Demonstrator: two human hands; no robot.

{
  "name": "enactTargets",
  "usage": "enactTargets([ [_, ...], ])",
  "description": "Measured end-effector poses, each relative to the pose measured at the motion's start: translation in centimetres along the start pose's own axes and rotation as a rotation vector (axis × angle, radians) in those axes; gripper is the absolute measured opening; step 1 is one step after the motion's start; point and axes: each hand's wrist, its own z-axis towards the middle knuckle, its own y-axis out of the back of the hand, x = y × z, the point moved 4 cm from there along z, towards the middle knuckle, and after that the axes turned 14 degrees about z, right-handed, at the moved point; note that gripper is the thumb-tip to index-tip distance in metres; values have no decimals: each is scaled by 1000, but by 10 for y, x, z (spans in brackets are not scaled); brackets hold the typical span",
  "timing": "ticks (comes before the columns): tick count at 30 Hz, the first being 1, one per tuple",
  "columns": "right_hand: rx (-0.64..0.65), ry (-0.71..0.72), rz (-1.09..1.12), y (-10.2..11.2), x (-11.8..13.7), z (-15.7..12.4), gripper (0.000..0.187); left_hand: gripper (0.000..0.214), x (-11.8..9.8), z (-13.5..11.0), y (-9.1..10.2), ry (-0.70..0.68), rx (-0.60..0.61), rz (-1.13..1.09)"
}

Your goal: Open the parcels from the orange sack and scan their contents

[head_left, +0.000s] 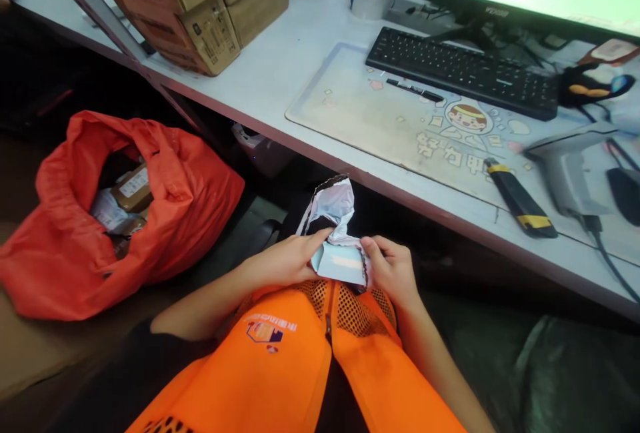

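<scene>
A small pale blue box (343,266) shows at my lap, partly out of torn white packaging (337,203) with a ragged dark edge. My left hand (300,256) is closed around the left end of the box, its thumb lying over the top near the wrapping. On the other side, my right hand (393,266) pinches the torn wrapping at the box's right end between thumb and fingers. Both hands are in front of my orange vest (265,359), below the desk edge. The undersides of the box and most of my fingertips are hidden.
An open red bag (200,199) with small parcels stands at the left. On the desk (265,59) are stacked cardboard boxes (210,33), a keyboard (460,69), a marker (415,90), a utility knife (520,199), a barcode scanner (575,173) and a monitor (475,3).
</scene>
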Motion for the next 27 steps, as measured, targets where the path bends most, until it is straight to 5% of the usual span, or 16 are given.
enactTargets([
  [10, -272, -145, 234, 13, -25, -2, 56, 58, 2, 2, -4, -40, 25, 66],
  [19, -372, -350, 453, 13, -48, 6, 59, 32, 0, 4, -10, -110, 18, 147],
  [24, -43, 67, 66, 33, 9, 3, 32, 31, 1, 5, -4, -98, 32, 229],
  [27, 204, 371, -208, 22, 43, 7, 36, 36, -1, 11, -1, -90, 56, 262],
])
